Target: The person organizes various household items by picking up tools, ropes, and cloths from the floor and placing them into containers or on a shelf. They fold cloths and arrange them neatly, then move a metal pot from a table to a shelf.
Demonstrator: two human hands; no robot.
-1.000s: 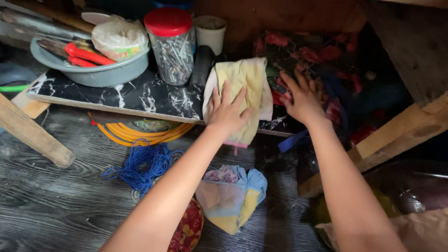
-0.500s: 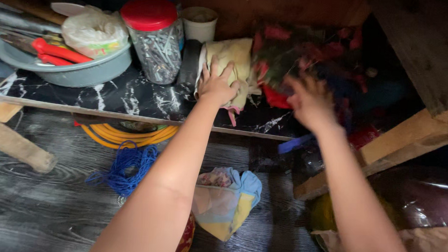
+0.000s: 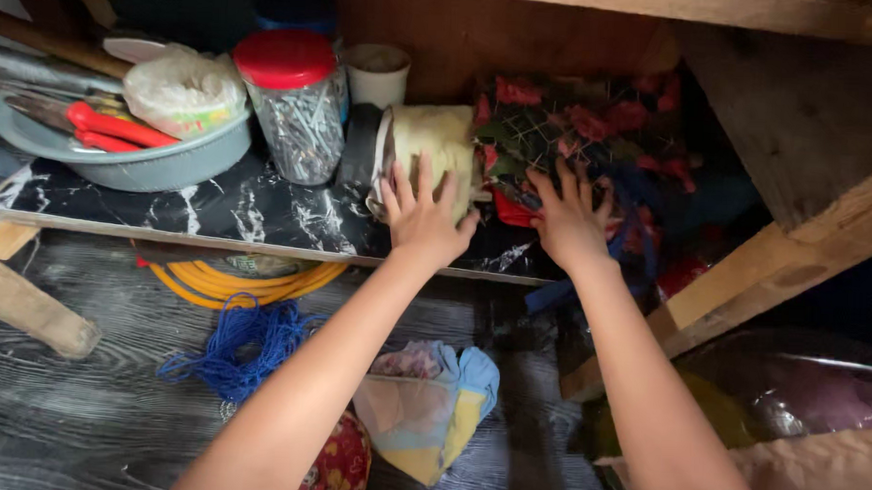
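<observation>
Looking down from the camera on my head, I see both my bare arms reaching forward to a low shelf topped with black marbled board [image 3: 244, 204]. My left hand [image 3: 423, 211] lies flat with the fingers spread, palm pressed against a folded pale yellow cloth [image 3: 430, 139] that stands at the back of the shelf; the hand grips nothing, it only pushes on the cloth's front. My right hand [image 3: 567, 221] is also spread wide, fingers fanned, resting on a dark patterned fabric with red flowers [image 3: 576, 119] that is bunched just to the right of the yellow cloth and touching it. To the left of the yellow cloth stands a clear jar with a red lid [image 3: 291, 105], filled with what look like nails, and behind it a small white cup [image 3: 376, 74]. Further left sits a grey bowl [image 3: 159, 158] holding a tool with red handles [image 3: 116, 129] and a crumpled plastic bag [image 3: 182, 89]. Below the shelf, on the dark wood-grain floor [image 3: 82, 407], lies a coil of yellow hose [image 3: 232, 284], partly under the shelf edge, and near it a tangle of blue cord [image 3: 244, 343]. Between my forearms lies a crumpled rag in blue, yellow and pink [image 3: 435, 409]. A light wooden beam [image 3: 783, 262] slants along the right side.
</observation>
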